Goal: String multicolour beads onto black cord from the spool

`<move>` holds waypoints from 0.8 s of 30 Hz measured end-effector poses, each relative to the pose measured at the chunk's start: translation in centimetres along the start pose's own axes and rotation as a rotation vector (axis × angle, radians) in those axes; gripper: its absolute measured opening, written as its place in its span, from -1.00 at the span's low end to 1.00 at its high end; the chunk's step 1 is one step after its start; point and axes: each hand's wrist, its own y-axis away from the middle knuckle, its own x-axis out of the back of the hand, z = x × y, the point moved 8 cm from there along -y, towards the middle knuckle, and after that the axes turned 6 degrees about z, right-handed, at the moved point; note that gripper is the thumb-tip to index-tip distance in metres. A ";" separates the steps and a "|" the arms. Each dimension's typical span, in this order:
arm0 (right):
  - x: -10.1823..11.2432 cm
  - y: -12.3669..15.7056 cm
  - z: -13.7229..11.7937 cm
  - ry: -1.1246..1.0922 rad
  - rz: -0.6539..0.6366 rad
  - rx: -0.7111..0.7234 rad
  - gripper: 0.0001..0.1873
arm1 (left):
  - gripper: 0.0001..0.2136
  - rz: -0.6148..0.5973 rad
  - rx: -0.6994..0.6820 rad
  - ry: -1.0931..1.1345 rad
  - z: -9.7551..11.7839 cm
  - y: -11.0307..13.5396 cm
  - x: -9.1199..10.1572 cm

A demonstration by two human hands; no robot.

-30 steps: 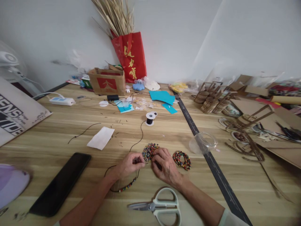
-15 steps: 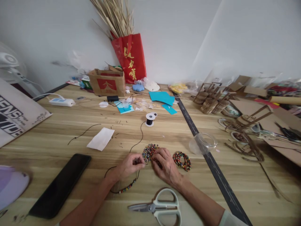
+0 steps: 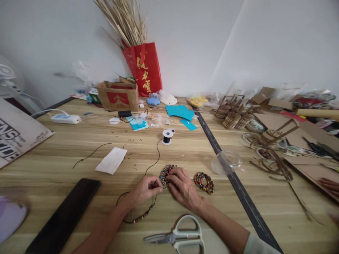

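Note:
My left hand point(image 3: 147, 188) is closed, its thumb and forefinger pinching the black cord point(image 3: 154, 201) close to its tip, which points right. Below that hand, the cord hangs in a loop carrying a short row of coloured beads point(image 3: 143, 216). My right hand point(image 3: 184, 188) lies over the right side of a pile of loose multicoloured beads point(image 3: 164, 173), fingers bent down into it; the fingertips and anything between them are hidden. Just right of this hand rests a coil of strung beads point(image 3: 203, 182). Scissors point(image 3: 172, 238) with pale handles lie below both hands.
A spool of black cord point(image 3: 167, 137) stands ahead. Left are a white paper point(image 3: 111, 160) and a black phone point(image 3: 65, 215). A clear plastic cup point(image 3: 226, 163) lies to the right, with small woven baskets point(image 3: 233, 116) behind. Something finger-like point(image 3: 329, 185) shows at the right edge.
The view has shifted slightly, moving most things a little left and down. Both hands keep nearly the same places, the left on the cord and the right at the bead pile.

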 end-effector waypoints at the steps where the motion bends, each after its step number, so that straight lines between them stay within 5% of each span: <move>1: -0.1 0.0 0.0 0.004 -0.007 0.004 -0.78 | -0.88 0.001 -0.001 0.000 0.0 0.0 0.0; 24: -0.4 -0.4 0.1 -0.035 -0.001 0.005 -0.82 | -0.88 0.010 0.003 0.048 -0.3 0.0 0.1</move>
